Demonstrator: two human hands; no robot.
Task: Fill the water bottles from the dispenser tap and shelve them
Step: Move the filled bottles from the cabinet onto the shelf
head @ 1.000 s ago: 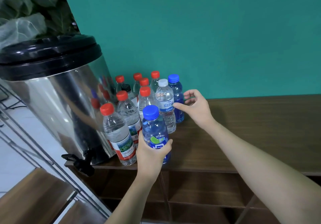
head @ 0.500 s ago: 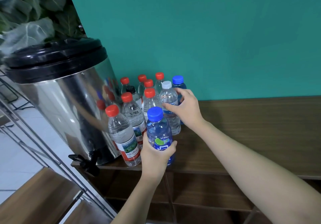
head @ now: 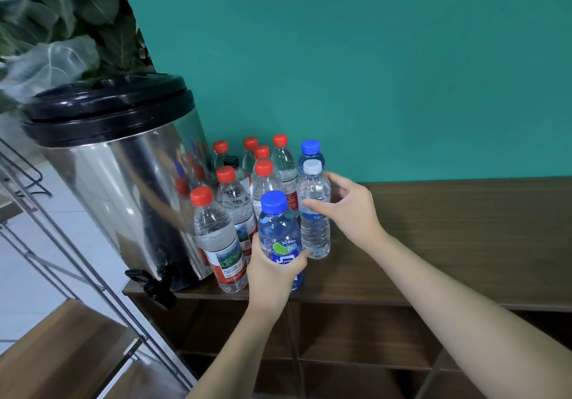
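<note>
Left hand (head: 278, 267) is wrapped round the blue bottle (head: 280, 237) at the front edge of the table (head: 464, 244), low on the label. Right hand (head: 346, 210) curls about the clear bottle (head: 314, 213) with the white cap, thumb on its front; whether the fingers behind actually touch is hard to tell. Best move, I'd say: close firmly at mid-body and lift straight up, because the red-capped bottles (head: 230, 200) crowd close on the left. The dispenser (head: 123, 176) stands left, its tap (head: 154, 281) overhanging the table edge. Water levels are unclear through the plastic, and the shelves (head: 365, 333) below are dark.
</note>
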